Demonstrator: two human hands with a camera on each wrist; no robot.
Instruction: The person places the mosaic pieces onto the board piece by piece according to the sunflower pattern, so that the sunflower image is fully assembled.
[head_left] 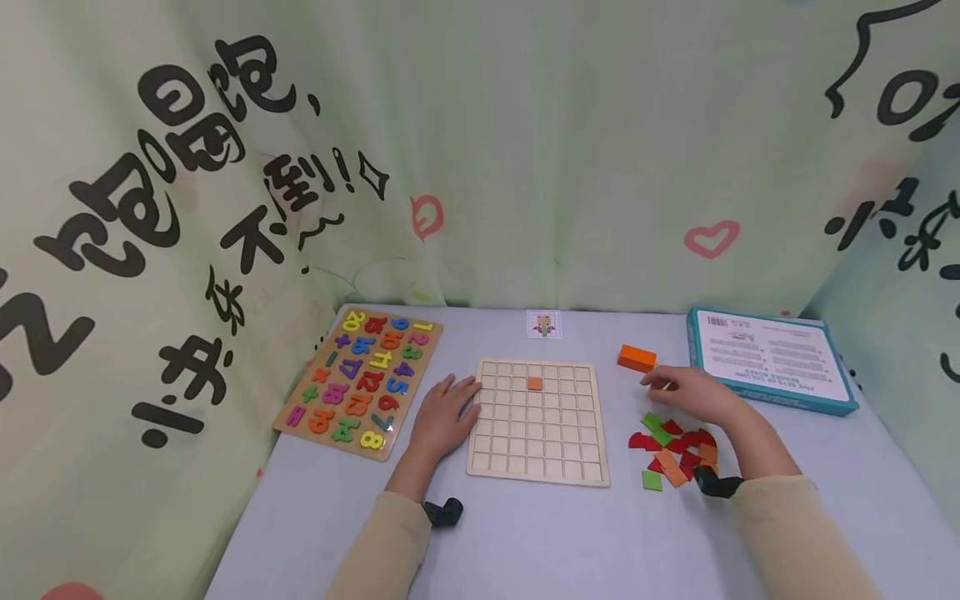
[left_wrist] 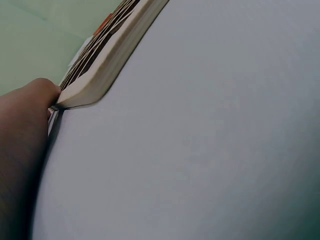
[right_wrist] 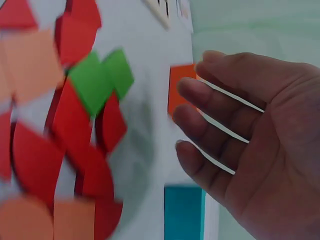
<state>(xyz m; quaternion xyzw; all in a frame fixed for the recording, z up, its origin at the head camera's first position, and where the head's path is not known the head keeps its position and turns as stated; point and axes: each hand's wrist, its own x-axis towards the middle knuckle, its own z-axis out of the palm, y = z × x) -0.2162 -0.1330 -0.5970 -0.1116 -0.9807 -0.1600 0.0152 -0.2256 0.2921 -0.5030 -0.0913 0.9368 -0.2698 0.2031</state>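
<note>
My left hand (head_left: 442, 419) lies with its fingers spread at the left edge of a wooden grid board (head_left: 537, 423). In the left wrist view the thumb (left_wrist: 37, 95) reaches the board's corner (left_wrist: 92, 87). One orange square tile (head_left: 535, 383) sits in the grid's second row from the back. With nothing in its grasp, my right hand (head_left: 690, 393) hovers above the table, its fingers loosely bent. It is close to an orange block (head_left: 637, 358) and behind a loose pile of red, green and orange flat pieces (right_wrist: 82, 125). Some orange pieces are partly hidden by the right wrist.
On the left lies a wooden board of coloured numbers and signs (head_left: 360, 383). A small picture card (head_left: 543, 324) is at the table's back edge. At the back right rests a flat teal box (head_left: 772, 358). Printed curtains (head_left: 495, 150) hang behind the table.
</note>
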